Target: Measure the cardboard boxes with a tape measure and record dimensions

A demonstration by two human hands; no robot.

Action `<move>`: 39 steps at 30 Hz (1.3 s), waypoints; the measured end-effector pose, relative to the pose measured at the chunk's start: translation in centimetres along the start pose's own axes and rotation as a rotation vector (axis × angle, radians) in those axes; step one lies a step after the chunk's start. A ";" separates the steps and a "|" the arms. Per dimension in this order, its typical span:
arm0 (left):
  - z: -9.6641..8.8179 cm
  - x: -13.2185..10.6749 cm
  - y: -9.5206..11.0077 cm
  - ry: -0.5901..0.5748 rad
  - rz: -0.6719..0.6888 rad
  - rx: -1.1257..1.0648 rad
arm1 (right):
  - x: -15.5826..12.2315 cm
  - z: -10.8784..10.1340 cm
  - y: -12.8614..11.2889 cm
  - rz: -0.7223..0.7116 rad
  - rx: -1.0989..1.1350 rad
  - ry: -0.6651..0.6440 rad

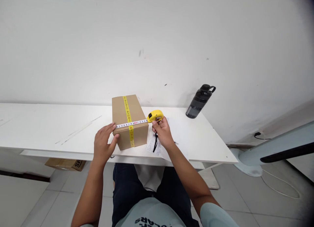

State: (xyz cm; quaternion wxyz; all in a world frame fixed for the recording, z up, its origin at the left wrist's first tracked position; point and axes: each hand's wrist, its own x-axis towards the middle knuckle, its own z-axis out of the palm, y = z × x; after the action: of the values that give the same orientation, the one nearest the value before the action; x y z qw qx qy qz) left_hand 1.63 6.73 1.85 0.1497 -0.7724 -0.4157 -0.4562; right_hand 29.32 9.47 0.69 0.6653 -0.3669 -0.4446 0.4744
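Note:
A brown cardboard box (127, 113) sealed with yellow tape stands on the white table (49, 129). A white measuring tape blade (131, 124) is stretched across the box's near top edge. My left hand (104, 144) pinches the blade's end against the box's left corner. My right hand (162, 131) holds the yellow tape measure case (155, 115) just to the right of the box. A black wrist strap (155, 145) hangs from the case over a printed sheet of paper (157, 148) lying on the table.
A dark water bottle (200, 101) leans at the back right of the table near the wall. Another cardboard box (65, 164) sits on the floor under the table. A fan base (247, 160) and cable lie on the floor at right.

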 end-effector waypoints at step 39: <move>1.7 0.8 5.9 0.037 -0.113 0.101 | -10.9 -6.1 2.7 0.374 0.068 0.427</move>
State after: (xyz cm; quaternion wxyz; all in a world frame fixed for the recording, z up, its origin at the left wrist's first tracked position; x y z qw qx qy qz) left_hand 7.45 4.55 2.43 0.1699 -0.7307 -0.4783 -0.4566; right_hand 32.59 -0.61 -6.44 0.6568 -0.5115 -0.2027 0.5156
